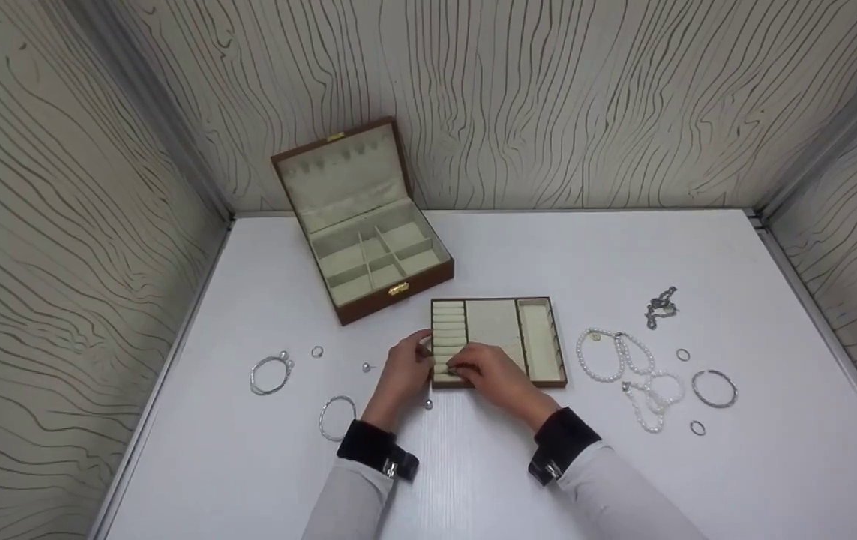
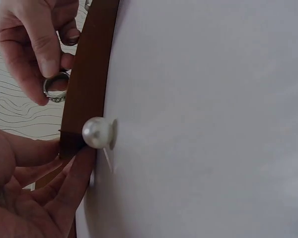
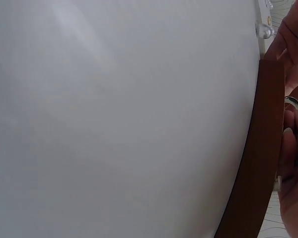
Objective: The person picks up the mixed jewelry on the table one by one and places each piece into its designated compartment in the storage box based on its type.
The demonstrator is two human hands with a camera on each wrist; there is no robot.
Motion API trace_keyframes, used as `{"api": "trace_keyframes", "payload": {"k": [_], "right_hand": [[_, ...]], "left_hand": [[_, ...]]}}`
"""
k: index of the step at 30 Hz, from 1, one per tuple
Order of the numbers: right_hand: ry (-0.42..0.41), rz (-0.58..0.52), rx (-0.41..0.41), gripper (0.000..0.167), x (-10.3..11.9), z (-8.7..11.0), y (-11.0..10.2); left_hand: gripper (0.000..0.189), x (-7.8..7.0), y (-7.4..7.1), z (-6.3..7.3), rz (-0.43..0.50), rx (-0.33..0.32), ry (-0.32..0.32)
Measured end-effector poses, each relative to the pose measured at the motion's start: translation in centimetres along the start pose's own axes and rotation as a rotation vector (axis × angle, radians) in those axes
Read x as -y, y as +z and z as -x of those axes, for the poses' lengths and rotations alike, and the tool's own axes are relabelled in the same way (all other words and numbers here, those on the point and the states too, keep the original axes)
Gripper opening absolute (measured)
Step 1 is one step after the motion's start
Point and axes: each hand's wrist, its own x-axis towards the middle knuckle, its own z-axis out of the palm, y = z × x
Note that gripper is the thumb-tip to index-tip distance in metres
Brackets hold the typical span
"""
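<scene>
A brown-sided jewelry tray [image 1: 494,322] with cream lining lies flat on the white table; ring rolls fill its left section. My left hand [image 1: 400,376] holds the tray's left edge, its thumb and fingers around the near corner in the left wrist view. Over the lower ring rolls, my right hand [image 1: 499,377] pinches a silver ring [image 2: 55,99] between thumb and fingers. The ring's far side is partly hidden behind the tray wall. A pearl stud earring [image 2: 96,133] lies on the table close to the tray's near left corner.
Behind the tray to the left stands an open brown jewelry box [image 1: 398,291] with compartments. Left on the table lie bangles [image 1: 271,392], a ring [image 1: 317,351] and another stud earring [image 1: 367,367]. To the right are pearl strands [image 1: 599,379], a silver chain [image 1: 657,306], a bangle [image 1: 714,406] and rings [image 1: 697,428].
</scene>
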Motion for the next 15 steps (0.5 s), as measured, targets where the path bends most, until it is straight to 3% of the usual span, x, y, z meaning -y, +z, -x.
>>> {"api": "trace_keyframes", "payload": {"k": [15], "right_hand": [[-0.18,0.237,-0.035,0.015,-0.45,0.3,0.33]], "left_hand": [[0.049,-0.15,-0.09,0.39,-0.028,-0.009,-0.002]]}}
